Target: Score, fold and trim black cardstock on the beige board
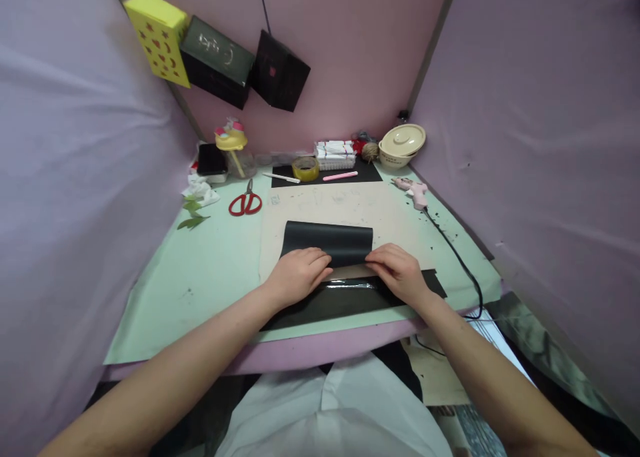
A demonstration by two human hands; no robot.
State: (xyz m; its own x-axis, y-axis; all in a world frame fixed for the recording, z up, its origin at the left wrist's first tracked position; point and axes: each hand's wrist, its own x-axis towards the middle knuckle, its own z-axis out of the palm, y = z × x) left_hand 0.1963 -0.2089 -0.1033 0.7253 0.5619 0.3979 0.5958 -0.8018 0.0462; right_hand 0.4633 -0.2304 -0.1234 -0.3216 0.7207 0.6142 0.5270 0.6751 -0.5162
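A sheet of black paper [329, 239], curled along its near edge, lies in the middle of the worktop. My left hand [301, 274] grips its near edge on the left, fingers bent together over the paper. At the near right corner, my right hand [397, 270] pinches the same sheet between thumb and fingers. Closer to me, a dark flat sheet [333, 308] lies under my wrists, with a shiny clear strip [350, 284] along its far side. My hands hide parts of both sheets.
Red-handled scissors [245, 204] lie at left. A pink glue gun [414, 192] with a black cord rests at right. Behind are yellow tape [305, 168], a pink pen [340, 176], a box of white sticks [335, 154] and a lidded bowl [400, 145]. Dark boxes [217, 60] hang above.
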